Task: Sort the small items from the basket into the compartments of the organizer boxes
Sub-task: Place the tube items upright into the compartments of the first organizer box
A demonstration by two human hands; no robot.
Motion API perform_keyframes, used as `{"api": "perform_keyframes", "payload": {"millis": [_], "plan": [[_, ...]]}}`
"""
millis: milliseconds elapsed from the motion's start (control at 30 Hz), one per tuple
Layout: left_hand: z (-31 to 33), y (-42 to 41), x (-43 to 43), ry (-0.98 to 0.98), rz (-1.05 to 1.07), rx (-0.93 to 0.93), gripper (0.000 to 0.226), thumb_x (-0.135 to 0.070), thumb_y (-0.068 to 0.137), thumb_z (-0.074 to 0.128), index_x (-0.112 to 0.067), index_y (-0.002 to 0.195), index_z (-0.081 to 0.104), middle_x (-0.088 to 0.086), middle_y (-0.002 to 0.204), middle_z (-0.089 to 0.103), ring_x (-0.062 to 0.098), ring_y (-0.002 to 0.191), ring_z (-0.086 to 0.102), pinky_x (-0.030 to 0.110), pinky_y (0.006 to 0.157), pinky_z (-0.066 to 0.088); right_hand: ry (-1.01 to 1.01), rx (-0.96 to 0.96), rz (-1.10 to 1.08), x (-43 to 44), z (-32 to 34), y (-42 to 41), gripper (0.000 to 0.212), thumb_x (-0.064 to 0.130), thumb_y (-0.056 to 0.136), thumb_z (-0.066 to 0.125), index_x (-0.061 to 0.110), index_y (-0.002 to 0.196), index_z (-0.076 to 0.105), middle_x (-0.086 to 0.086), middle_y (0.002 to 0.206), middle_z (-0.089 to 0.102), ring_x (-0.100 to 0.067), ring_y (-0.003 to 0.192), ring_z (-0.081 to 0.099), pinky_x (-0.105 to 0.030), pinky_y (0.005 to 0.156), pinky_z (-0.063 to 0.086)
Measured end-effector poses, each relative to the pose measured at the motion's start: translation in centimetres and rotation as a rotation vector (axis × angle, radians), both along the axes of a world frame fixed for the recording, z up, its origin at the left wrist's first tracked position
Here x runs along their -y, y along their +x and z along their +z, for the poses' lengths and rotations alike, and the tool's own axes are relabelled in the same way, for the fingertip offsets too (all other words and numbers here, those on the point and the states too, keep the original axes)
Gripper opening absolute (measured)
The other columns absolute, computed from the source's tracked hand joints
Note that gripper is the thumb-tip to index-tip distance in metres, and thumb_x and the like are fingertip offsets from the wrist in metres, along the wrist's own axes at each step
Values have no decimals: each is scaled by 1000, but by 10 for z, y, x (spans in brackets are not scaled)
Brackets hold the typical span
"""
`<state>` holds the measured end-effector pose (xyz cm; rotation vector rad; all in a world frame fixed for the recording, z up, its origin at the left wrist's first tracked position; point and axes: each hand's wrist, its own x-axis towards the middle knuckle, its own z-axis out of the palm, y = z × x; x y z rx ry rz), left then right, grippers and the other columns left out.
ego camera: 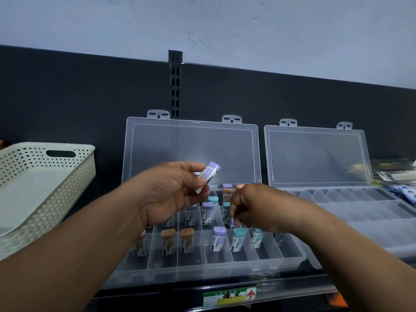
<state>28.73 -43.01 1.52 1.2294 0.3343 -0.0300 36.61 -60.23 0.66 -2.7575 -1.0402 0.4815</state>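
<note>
Purple-capped tube (pixel 207 176) in left grip (pixel 173 192), above organizer (pixel 202 262)

The basket (pixel 45 176) is set left of the near box (pixel 202 255); a second box (pixel 360 210) is set right of it.

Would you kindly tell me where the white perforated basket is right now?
The white perforated basket sits at the far left of the head view, left of the left hand and the open organizer box.
</note>
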Motion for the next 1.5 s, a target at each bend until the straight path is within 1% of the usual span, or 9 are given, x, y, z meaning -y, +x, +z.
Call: {"api": "perform_keyframes", "payload": {"millis": [100,267,400,533,700,833,1067,1300,1500], "plan": [[-1,-2,0,87,-12,4,26,14,88,47,-2,101,63,17,87,60,21,73,62,32,69,60,3,-3,-7,-1,0,1,14,15,88,64,24,92,74,6,88,71,-10,76,65,-21,66,52],[-2,-3,0,307,-26,35,7,-5,88,61,-11,86,64,11,80,67,20,71,62,34,73,52,43,-23,-40,1,4,8,12,22,90,62,26,87,73,4,88,73,-16,77,70,-34,76,59],[-6,-2,0,607,-21,119,8,-11,85,68,-11,81,62,18,86,72,20,70,61,28,63,48,74,10,-37,3,8,7,10,24,91,62,25,87,71,5,87,71,-16,77,69,-36,75,59],[-12,0,6,963,-84,159,9,-18,82,71,-19,78,63,4,77,71,21,74,66,40,71,55,98,5,-41,4,9,5,9,24,90,62,24,84,69,5,85,70,-15,76,68,-34,73,59],[-20,0,15,1317,-150,137,10,-33,88,63,-26,82,67,-9,75,64,10,67,63,25,59,51,89,-3,-41,4,7,2,9,25,91,62,23,86,69,2,87,70,-16,79,67,-36,78,57],[-20,2,18,1344,-137,126,8,-32,88,64,-26,84,66,-13,74,59,5,69,56,21,56,41,96,-24,-39,6,5,1,10,26,91,61,23,86,69,3,85,70,-16,79,67,-36,80,57],[-22,2,20,1415,-141,77,11,-29,87,62,-22,89,71,-4,83,68,12,71,61,27,68,53,98,-28,-33,8,4,1,10,27,92,61,23,87,69,5,84,70,-15,79,66,-35,79,56],[-36,7,22,1544,-204,-16,14,-32,87,64,-22,91,73,-6,82,65,11,73,59,25,67,43,70,-11,-14,7,2,0,11,28,92,61,23,92,70,6,90,69,-13,83,64,-33,82,54],[-35,7,21,1537,-251,-54,18,-30,87,64,-25,101,74,-4,90,70,12,77,62,23,66,43,56,-2,-6,8,2,1,11,26,92,60,23,92,71,6,90,69,-13,83,64,-32,81,55]]}}
